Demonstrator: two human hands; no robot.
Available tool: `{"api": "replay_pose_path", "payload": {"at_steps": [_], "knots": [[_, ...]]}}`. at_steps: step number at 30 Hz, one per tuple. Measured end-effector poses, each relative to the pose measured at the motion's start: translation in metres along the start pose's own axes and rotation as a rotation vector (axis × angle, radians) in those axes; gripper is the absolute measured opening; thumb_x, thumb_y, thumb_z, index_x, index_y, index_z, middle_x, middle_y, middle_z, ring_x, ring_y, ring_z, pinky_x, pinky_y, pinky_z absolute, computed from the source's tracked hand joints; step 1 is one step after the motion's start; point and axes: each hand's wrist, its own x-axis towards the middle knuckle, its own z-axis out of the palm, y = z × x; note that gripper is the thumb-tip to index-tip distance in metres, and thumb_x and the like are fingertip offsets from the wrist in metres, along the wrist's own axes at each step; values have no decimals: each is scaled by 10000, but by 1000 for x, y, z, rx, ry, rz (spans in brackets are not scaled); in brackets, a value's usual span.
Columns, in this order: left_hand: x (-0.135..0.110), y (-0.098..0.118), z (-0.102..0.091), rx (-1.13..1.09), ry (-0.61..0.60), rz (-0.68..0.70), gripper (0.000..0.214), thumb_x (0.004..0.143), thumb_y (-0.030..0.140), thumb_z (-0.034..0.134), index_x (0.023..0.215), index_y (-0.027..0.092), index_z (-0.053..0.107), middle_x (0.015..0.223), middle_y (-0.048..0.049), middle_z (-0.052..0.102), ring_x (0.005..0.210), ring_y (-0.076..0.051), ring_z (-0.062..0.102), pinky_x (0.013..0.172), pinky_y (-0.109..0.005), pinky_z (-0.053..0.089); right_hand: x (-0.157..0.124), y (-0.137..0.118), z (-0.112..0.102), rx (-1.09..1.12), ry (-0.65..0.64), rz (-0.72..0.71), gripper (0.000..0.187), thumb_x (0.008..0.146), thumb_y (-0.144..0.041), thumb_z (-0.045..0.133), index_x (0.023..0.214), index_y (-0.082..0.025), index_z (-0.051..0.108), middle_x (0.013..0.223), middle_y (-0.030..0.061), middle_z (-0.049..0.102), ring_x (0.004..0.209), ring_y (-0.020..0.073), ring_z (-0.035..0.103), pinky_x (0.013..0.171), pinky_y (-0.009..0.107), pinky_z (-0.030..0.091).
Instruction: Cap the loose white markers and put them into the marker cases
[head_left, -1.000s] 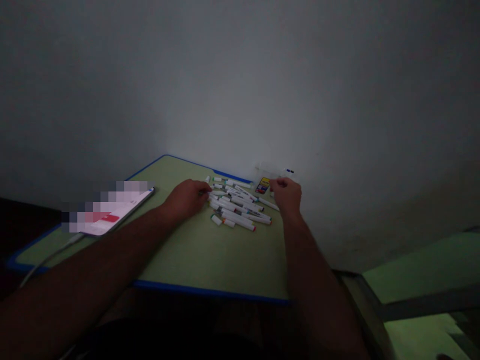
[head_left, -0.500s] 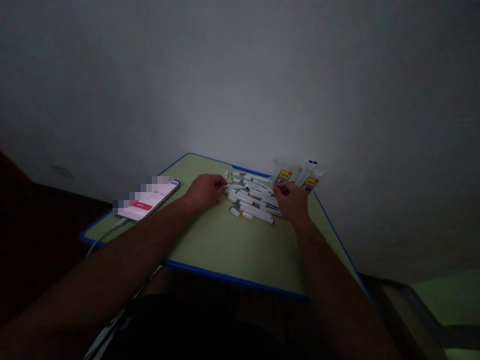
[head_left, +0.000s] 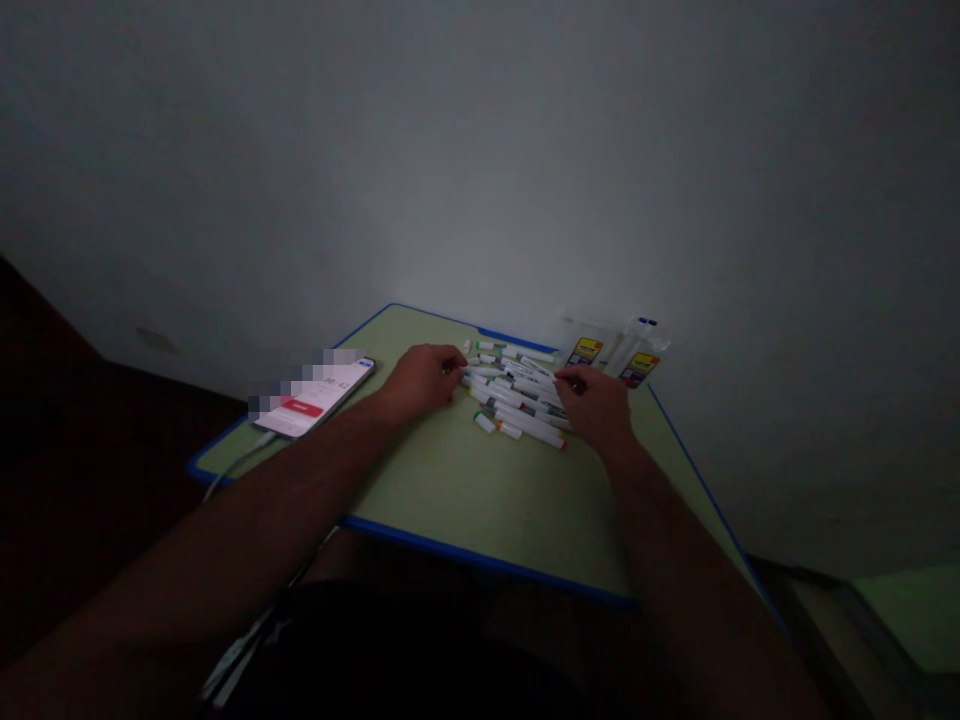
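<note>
In the head view, a grey wall (head_left: 480,180) filled the upper frame above a pale green table (head_left: 465,490). White markers (head_left: 534,427) lay piled at centre, long axes mostly slanting upper left to lower right, one red end pointing lower right. The left hand (head_left: 426,382) and right hand (head_left: 600,410) flanked them, fingers curled; whether either grasped a marker, I could not tell.

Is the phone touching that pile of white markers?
Apart: the head view shows the phone well left of the markers, with green tabletop and the left hand between them.
</note>
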Motion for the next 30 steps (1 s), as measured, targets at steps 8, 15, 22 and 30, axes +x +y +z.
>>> {"api": "replay_pose_path", "payload": {"at_steps": [8, 15, 22, 30], "knots": [[5, -6, -8, 38, 49, 0, 246, 828, 266, 620, 1020, 200, 759, 976, -75, 765, 889, -200, 684, 837, -330, 516, -1, -5, 0, -19, -1, -14, 149, 808, -231, 636, 890, -187, 753, 820, 45, 745, 712, 171, 651, 744, 314, 492], [6, -8, -21, 75, 92, -113, 252, 825, 290, 614, 1011, 206, 761, 956, -62, 770, 851, -195, 685, 804, -306, 518, 0, -7, 0, -44, -6, -17, 142, 825, -242, 623, 874, -193, 747, 817, 42, 744, 712, 172, 652, 738, 319, 487], [9, -15, -26, 136, 83, -154, 256, 814, 303, 613, 998, 206, 763, 977, -80, 767, 876, -215, 686, 835, -336, 512, -1, -7, 0, -37, 5, -36, 142, 830, -241, 621, 878, -194, 746, 818, 38, 742, 711, 166, 649, 744, 314, 488], [7, -14, -25, 196, -43, -150, 243, 816, 289, 599, 981, 210, 759, 968, -81, 766, 846, -210, 682, 762, -319, 497, -1, -8, -1, -45, -25, -31, 144, 831, -252, 619, 880, -198, 744, 822, 45, 744, 729, 173, 657, 744, 315, 489]]}}
